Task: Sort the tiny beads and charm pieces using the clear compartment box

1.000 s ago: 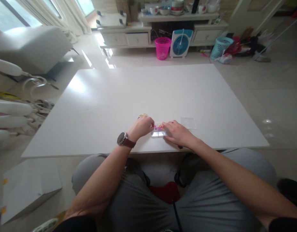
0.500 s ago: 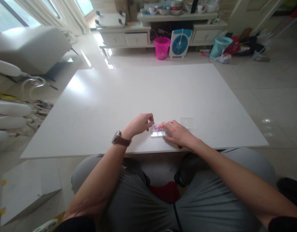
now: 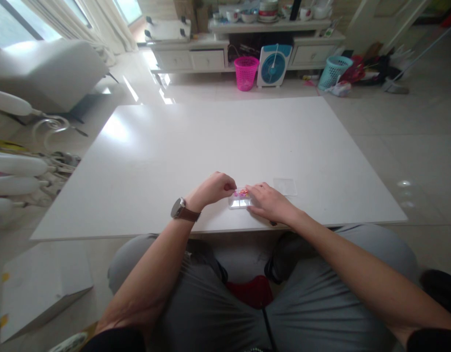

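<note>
A small clear plastic box [image 3: 240, 203] with compartments lies near the front edge of the white table [image 3: 210, 142]. Small pink and orange pieces [image 3: 243, 192] fill its far compartments, while the near ones look bare. My right hand [image 3: 267, 200] grips the box's right side, thumb at the near corner and fingers at the far one. Over the far left corner, my left hand [image 3: 220, 188] is closed in a pinch; whatever sits between its fingertips is hidden. A flat clear lid [image 3: 285, 187] lies on the table just beyond my right hand.
Past the table stands a white cabinet [image 3: 208, 59] with bowls and cups on top. A pink basket [image 3: 246, 73], a blue fan [image 3: 274, 66] and a teal basket [image 3: 334, 72] stand before it. White chair parts [image 3: 20, 164] are at the left.
My left hand has moved slightly right, over the box's far left corner. The small green piece seen at its fingertips is now out of sight. My right hand stays on the box.
</note>
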The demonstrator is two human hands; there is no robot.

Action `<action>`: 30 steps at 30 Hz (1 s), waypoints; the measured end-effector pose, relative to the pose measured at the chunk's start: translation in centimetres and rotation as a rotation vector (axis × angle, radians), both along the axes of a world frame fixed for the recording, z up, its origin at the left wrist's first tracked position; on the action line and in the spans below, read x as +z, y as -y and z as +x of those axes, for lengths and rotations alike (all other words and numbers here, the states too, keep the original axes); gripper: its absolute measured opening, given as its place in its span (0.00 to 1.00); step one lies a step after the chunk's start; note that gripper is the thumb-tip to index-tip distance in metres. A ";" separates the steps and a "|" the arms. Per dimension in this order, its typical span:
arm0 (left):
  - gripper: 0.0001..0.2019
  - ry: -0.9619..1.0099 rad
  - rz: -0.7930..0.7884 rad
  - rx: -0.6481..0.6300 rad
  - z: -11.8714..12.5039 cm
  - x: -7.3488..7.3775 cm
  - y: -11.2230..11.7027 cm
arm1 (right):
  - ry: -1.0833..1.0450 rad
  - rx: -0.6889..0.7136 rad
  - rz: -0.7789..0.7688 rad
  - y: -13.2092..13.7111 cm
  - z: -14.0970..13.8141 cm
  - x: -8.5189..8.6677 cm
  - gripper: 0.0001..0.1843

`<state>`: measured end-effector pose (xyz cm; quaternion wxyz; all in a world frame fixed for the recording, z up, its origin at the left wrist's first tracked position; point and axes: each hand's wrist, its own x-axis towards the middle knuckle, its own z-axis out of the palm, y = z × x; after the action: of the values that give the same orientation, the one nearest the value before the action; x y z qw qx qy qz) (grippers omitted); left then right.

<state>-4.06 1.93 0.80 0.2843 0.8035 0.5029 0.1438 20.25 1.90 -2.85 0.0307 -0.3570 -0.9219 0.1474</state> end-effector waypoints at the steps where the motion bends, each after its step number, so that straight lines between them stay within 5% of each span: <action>1: 0.09 -0.006 -0.002 -0.009 0.0 0.0 0.0 | 0.002 0.001 0.003 0.0 0.0 0.0 0.33; 21: 0.14 -0.120 0.090 0.033 -1.2 0.3 -0.4 | -0.002 -0.002 -0.001 0.0 0.1 0.0 0.33; 30: 0.09 -0.212 -0.155 0.158 -4.2 0.8 -0.4 | -0.011 0.003 0.013 0.0 0.2 0.0 0.32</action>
<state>-8.29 2.29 1.59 0.2785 0.7477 0.6015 0.0410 20.45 1.85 -2.82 0.0378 -0.3545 -0.9232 0.1435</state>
